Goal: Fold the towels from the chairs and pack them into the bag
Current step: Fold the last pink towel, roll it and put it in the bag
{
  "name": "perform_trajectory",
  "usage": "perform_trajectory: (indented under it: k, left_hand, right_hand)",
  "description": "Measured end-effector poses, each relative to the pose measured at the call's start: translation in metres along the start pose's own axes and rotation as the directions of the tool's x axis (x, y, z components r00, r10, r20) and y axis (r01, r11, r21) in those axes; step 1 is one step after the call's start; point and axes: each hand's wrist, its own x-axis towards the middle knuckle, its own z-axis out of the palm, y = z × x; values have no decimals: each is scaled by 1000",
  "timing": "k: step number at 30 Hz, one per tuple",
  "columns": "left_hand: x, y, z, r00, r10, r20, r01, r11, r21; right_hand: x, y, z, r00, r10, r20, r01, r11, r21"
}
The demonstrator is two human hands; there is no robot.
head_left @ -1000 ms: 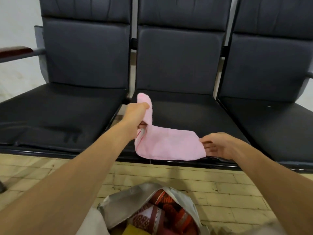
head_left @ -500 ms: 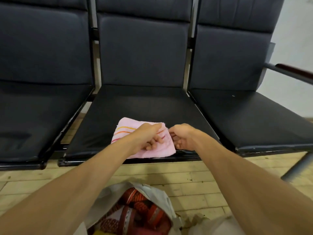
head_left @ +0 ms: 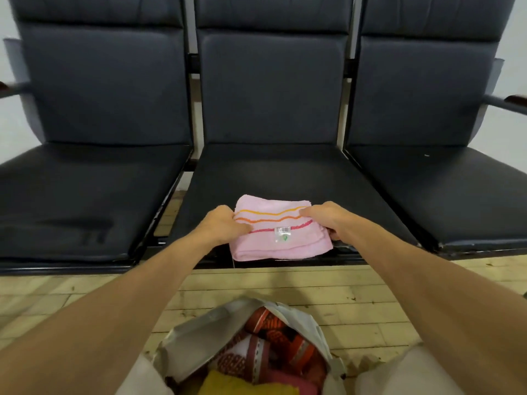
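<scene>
Moved since half a second ago: left hand [head_left: 221,226] and right hand [head_left: 328,220] were bunched together at the right corner of the pink towel [head_left: 281,246]; now one sits at each side edge. The towel now lies squarer with its stripes fully in view. The view has swung to centre on the middle chair [head_left: 271,172].

Left hand: at the towel's left edge, fingers curled onto the cloth, so the grip holds the towel. Right hand: at the right edge, fingers over the top face, thumb low at the side. That grip holds the towel too.

The pink towel is folded into a compact rectangle on the front part of the middle chair's seat, its near edge at the seat's front lip. Three wavy stripes cross the top face: yellow, orange, red. A small white label [head_left: 282,233] with a barcode sits on the red stripe, right of centre. Stacked layers show along the near and right edges.

Left chair [head_left: 85,181] and right chair [head_left: 442,181] flank the middle one, with the same dark padded seats and backs. An armrest [head_left: 510,101] sticks out on the right chair's outer side.

The bag [head_left: 199,329] stands open on the wooden floor [head_left: 85,295] in front of the middle chair, between the person's forearms. Inside it are a red-and-white patterned cloth [head_left: 273,334], a yellow towel [head_left: 245,386] at the near edge, and some pink beside that. Bag and pink towel are apart, and the towel is not packed yet.
</scene>
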Motion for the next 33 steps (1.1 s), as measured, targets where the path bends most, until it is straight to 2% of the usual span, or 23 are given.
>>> perform_trajectory:
  k: [4,6,8,11,13,15,17,19,21,23,24,25,27,30,31,33]
  left_hand:
    - [-15,-3,-5,997,55,46,-47,986,-163]
    - [-24,-4,-7,985,106,136,-84,984,-160]
    - [-32,-6,-10,958,155,241,-128,984,-124]
    - [-40,-10,-20,933,171,316,-175,984,-17]
    - [-46,-11,-31,928,158,337,-170,985,8]
    - [-53,-11,-41,932,160,324,-193,979,73]
    - [-62,-7,-46,935,187,301,-236,963,134]
    - [-72,2,-44,945,238,226,-251,967,31]
    - [-81,18,-37,955,292,52,-282,949,-140]
    - [-89,30,-28,924,365,-110,-380,905,-189]
    - [-92,33,-23,901,409,-142,-429,886,-176]
    - [-95,34,-20,882,452,-135,-468,873,-137]
    - [-98,30,-19,861,508,-33,-509,861,-15]
    - [-105,26,-23,874,421,243,-470,860,199]
    - [-108,26,-23,872,374,317,-453,861,232]
    - [-111,23,-20,865,297,405,-410,883,230]
  right_hand:
    - [-6,-12,3,998,-58,5,56,986,158]
    - [-11,-16,5,998,-60,26,51,966,252]
    - [-17,-14,4,997,-30,76,9,965,264]
    - [-30,-10,4,994,1,114,-23,981,194]
    - [-38,-9,2,996,-84,40,81,994,73]
    - [-46,-10,1,970,-241,-23,236,962,-138]
    - [-54,-12,-3,930,-365,-36,338,890,-305]
    - [-62,-12,-4,889,-458,-2,414,806,-422]
    - [-72,-13,-3,851,-525,37,465,718,-518]
    - [-83,-15,0,811,-581,70,511,645,-568]
    - [-91,-16,2,789,-605,104,537,598,-594]
    - [-98,-17,3,764,-627,151,565,538,-625]
    - [-112,-18,6,699,-665,263,621,382,-684]
    - [-127,-16,7,600,-701,386,669,176,-722]
    - [-129,-14,5,588,-705,398,673,153,-724]
    - [-130,-8,0,598,-699,391,676,178,-715]
